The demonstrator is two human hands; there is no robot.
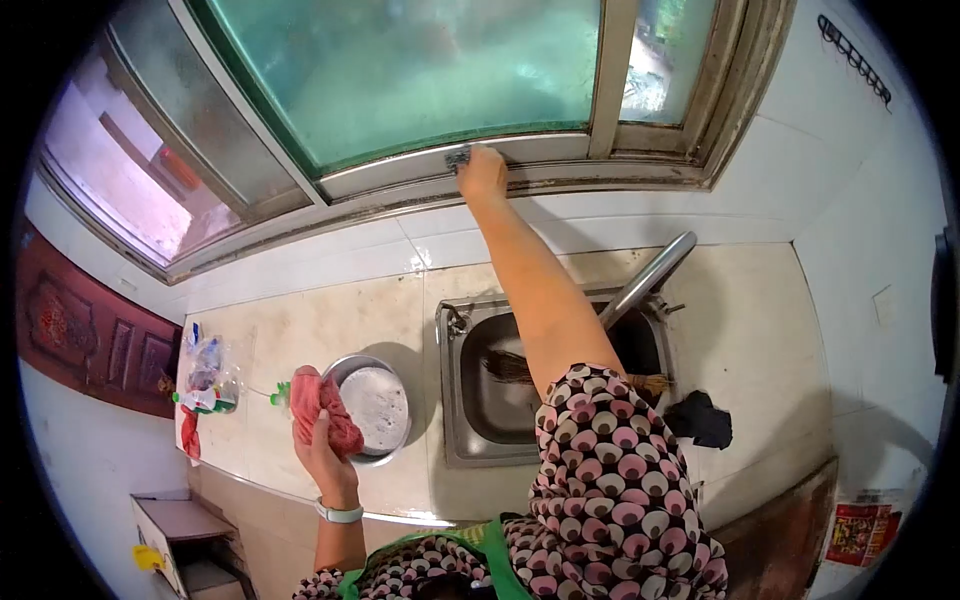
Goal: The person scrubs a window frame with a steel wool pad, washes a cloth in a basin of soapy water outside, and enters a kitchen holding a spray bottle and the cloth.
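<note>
My right hand (484, 174) reaches up to the lower rail of the window frame (550, 149), its fingers closed around a dark grey scouring pad (457, 158) that touches the rail. Above it spreads the green-tinted window pane (420, 70). At the lower left, my left hand (322, 455) grips a bunched pink-red cloth (325, 408). The cloth overlaps the near-left rim of a metal basin (405, 430) with foamy, whitish water (372, 405) inside. Behind the cloth shows the green cap of a bottle (281, 395), its body mostly hidden.
Under my right arm is a steel sink (490, 455) with a brush-like bundle (507, 366) in it and a tall faucet (650, 278) rising beside the arm. A black cloth (700, 420) lies right of the sink. Bottles and plastic bags (208, 375) stand at the counter's left end.
</note>
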